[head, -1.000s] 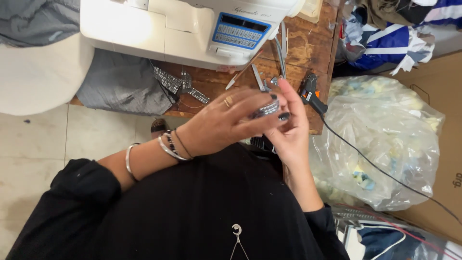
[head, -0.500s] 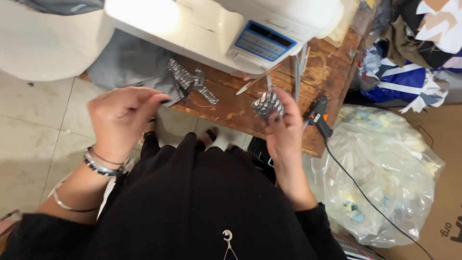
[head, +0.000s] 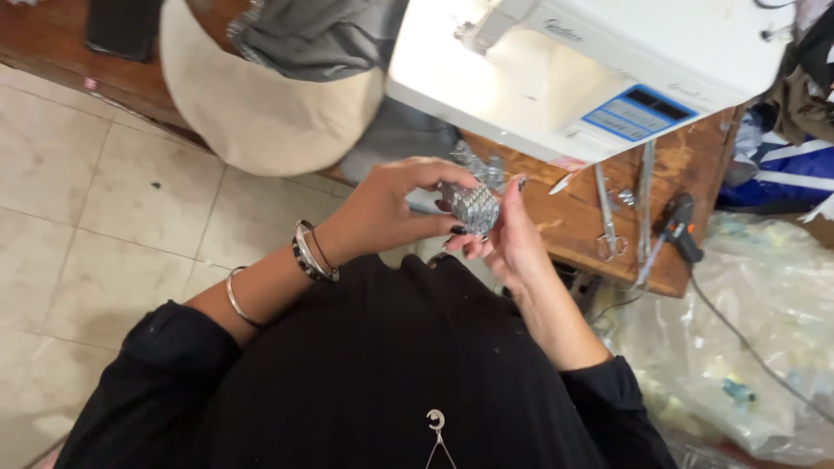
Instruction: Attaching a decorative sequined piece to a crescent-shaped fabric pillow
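Head view: the left hand (head: 382, 213) and right hand (head: 512, 243) pinch a small silver trim piece (head: 473, 207) between fingertips; the sewing machine (head: 591, 69) sits unused, so stitching seems undone.

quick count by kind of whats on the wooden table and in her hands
Sewing machine, white: 1
Scissors: 1
Black-handled corded tool: 1
Beige hat: 1
Grey cloth: 1
Silver sequined piece, held between left hand and right hand: 1
Total: 6; smaller bits on the wooden table are too blurred to count.
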